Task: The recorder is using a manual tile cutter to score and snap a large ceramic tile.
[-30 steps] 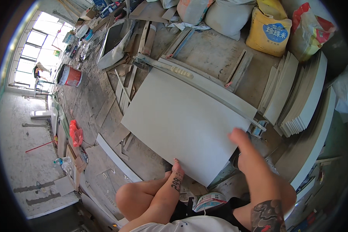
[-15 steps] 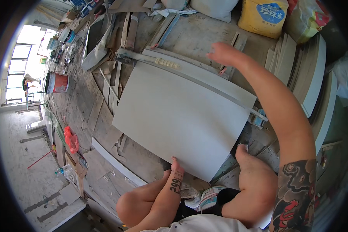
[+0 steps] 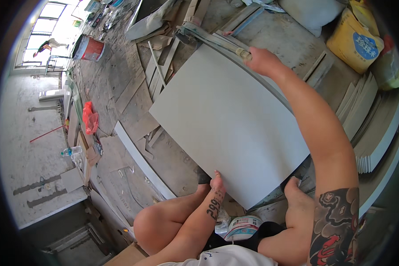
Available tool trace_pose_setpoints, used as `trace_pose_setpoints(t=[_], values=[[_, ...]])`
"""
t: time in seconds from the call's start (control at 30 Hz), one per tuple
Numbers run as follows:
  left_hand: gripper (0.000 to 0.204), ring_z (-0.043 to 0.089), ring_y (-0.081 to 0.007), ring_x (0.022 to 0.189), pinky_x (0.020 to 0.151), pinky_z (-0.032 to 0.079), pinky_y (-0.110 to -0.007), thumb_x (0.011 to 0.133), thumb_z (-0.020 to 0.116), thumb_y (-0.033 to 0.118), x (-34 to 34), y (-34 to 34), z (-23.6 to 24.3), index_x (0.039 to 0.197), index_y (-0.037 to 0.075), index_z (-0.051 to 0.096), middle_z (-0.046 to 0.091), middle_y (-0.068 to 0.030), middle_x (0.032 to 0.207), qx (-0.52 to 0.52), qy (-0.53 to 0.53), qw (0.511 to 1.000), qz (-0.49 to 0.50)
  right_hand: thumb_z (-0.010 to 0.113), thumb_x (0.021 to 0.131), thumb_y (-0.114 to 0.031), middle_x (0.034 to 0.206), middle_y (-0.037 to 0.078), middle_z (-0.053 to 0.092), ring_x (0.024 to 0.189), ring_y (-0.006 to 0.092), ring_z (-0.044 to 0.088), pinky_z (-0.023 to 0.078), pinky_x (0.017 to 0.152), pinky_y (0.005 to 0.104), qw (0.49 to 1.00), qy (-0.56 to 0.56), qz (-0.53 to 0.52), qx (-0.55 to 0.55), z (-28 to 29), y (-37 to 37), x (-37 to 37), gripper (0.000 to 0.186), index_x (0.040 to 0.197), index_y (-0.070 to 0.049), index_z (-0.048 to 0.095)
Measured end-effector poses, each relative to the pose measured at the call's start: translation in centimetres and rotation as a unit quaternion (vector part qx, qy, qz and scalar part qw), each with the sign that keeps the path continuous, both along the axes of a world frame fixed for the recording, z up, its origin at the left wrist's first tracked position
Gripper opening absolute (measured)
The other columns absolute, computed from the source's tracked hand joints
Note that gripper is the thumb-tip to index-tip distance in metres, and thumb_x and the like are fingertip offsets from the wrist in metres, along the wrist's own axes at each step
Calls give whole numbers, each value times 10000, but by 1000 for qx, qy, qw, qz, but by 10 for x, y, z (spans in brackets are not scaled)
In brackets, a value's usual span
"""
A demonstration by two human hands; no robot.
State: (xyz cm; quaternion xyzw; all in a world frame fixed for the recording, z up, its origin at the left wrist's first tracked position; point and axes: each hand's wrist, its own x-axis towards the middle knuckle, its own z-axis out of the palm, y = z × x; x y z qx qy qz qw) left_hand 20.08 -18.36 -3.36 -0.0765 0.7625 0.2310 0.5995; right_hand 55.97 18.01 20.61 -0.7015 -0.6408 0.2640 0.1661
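Observation:
A large light grey tile [image 3: 230, 119] lies flat in front of me, between my knees. Across its far side runs a long metal bar with a ribbed grip [image 3: 243, 53], which looks like a manual tile cutter [image 3: 215, 42]. My right hand [image 3: 264, 61] is closed round the near end of that grip, its arm stretched over the tile's right side. At the near edge of the tile, my left hand [image 3: 217, 181] pinches it with the thumb on top; the other fingers are mostly hidden. The right end of the bar is out of sight behind my right forearm.
Curved-looking stacks of cut tiles [image 3: 363, 111] stand at the right. A yellow sack [image 3: 354, 40] and a white sack [image 3: 312, 13] sit at the back. A bucket [image 3: 244, 227] stands between my legs. Offcuts, a red bucket [image 3: 92, 48] and a red bag [image 3: 90, 117] lie leftward.
My right hand has come from beyond the bar onto the ribbed grip and closed on it. My left hand stays at the tile's near edge. The whole view has turned.

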Motion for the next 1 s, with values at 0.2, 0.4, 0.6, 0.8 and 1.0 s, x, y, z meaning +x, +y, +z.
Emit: trace_pose_setpoints(t=[0.2, 0.4, 0.6, 0.8, 1.0], values=[[724, 581, -279, 912, 752, 510, -408, 810, 573, 521, 10, -7, -2, 1156, -98, 424, 553, -177, 1102, 14, 77, 997, 19, 555, 799, -213, 960, 189, 620, 896, 340, 596, 470, 763, 430, 988, -150, 22, -30, 0, 17, -17, 301, 1029, -19, 541], [758, 555, -282, 981, 787, 500, -427, 806, 579, 520, 21, -1, 19, 1198, -94, 370, 509, -180, 1172, 5, 77, 997, 14, 449, 776, -71, 932, 164, 640, 882, 325, 614, 486, 744, 412, 979, -190, 66, -21, 66, 40, -29, 227, 892, -31, 640], [756, 557, -284, 987, 798, 498, -434, 804, 583, 517, 30, 4, 20, 1213, -79, 360, 506, -173, 1185, -6, 72, 997, 20, 572, 756, -181, 826, 196, 623, 746, 348, 613, 481, 643, 435, 968, -220, 99, -71, 101, 24, -4, 188, 824, -17, 631], [740, 564, -278, 985, 803, 498, -411, 798, 589, 521, 12, -4, -2, 1180, -88, 413, 514, -173, 1189, 12, 60, 998, 31, 559, 794, -163, 764, 200, 604, 750, 366, 596, 468, 669, 445, 978, -186, 67, -68, 132, -104, 39, 179, 864, 1, 547], [757, 576, -280, 952, 790, 500, -392, 796, 576, 541, 27, 7, 12, 1190, -91, 440, 544, -164, 1155, -39, 133, 990, -28, 620, 779, -175, 737, 184, 602, 735, 362, 591, 464, 641, 452, 957, -246, 31, -147, 152, -240, 98, 234, 890, -24, 480]])
